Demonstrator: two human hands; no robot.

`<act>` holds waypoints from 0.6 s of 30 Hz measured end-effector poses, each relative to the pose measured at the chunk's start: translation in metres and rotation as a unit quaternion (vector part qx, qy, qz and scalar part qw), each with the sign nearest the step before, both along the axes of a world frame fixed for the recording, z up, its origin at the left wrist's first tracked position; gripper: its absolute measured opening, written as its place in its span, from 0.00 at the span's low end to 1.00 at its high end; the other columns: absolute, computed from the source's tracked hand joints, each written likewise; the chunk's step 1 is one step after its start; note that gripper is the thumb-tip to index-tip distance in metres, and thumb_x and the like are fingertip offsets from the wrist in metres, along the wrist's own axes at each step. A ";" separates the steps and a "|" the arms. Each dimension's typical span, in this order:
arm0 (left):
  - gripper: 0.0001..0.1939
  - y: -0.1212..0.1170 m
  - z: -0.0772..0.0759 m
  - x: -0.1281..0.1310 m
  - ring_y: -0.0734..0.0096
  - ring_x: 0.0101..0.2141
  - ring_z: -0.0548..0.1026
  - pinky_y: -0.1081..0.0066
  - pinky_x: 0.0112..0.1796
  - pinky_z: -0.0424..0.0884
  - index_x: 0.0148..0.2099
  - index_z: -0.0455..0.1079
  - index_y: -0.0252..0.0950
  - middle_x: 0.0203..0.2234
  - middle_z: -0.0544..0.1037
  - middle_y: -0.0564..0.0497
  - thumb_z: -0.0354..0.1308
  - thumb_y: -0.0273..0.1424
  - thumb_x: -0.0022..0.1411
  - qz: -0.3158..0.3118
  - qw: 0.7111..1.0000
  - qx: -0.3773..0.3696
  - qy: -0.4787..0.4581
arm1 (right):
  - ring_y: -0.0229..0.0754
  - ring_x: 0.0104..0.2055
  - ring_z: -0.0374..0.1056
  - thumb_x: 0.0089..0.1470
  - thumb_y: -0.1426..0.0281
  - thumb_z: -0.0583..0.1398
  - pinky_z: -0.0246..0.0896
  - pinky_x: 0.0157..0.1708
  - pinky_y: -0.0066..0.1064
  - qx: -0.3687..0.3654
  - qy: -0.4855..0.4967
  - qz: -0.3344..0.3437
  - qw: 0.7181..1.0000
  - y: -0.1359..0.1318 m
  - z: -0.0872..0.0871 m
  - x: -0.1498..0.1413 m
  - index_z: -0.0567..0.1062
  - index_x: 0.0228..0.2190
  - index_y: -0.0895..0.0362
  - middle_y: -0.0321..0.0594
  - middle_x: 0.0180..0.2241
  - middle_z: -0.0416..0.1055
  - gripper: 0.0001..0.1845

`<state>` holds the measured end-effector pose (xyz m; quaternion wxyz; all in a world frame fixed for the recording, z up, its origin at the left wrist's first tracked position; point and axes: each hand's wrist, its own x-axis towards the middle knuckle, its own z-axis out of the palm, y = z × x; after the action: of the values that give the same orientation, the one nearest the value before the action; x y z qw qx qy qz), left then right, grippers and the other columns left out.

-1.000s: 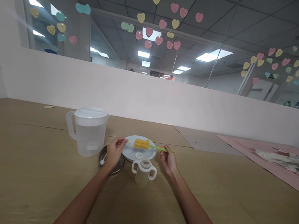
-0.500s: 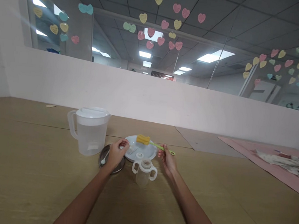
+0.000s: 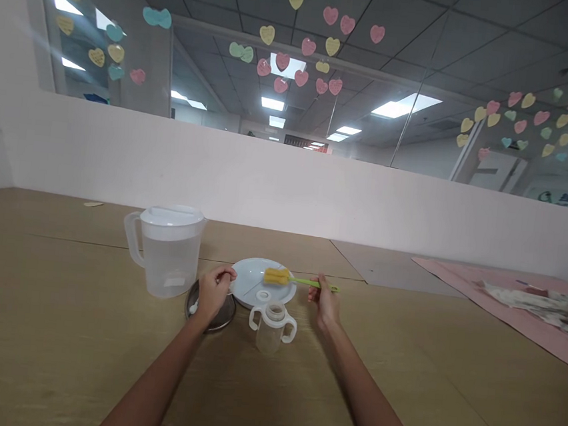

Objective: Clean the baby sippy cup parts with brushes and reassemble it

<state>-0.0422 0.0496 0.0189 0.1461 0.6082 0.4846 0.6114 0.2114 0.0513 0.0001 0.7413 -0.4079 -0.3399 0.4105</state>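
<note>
The right hand (image 3: 324,301) holds a yellow-headed brush (image 3: 276,276) over a white plate (image 3: 244,279).

Tan table (image 3: 380,363): lidded pitcher (image 3: 170,259), metal bowl (image 3: 224,316), white plate (image 3: 252,270), two-handled bottle (image 3: 270,335), pink sheet (image 3: 459,275) right.

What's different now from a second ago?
The left hand has shifted slightly left. The right hand has moved slightly right, drawing the yellow sponge brush with it, still gripped. The jug, white plate and two-handled bottle stayed put.

Foam-headed brush (image 3: 276,276), smooth plate (image 3: 248,274)
</note>
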 end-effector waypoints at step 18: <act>0.13 0.006 -0.013 -0.010 0.65 0.33 0.74 0.73 0.29 0.61 0.38 0.66 0.38 0.31 0.76 0.48 0.46 0.21 0.52 0.146 0.940 -0.088 0.294 | 0.31 0.12 0.52 0.41 0.49 0.60 0.45 0.13 0.25 0.027 -0.193 -0.068 0.978 -0.001 -0.009 -0.008 0.74 0.17 0.59 0.30 0.09 0.59 0.25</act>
<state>-0.0524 0.0560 0.0060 -0.0403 0.6683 0.6414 0.3746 0.2030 0.0498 -0.0094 0.6988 -0.4811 -0.4593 0.2633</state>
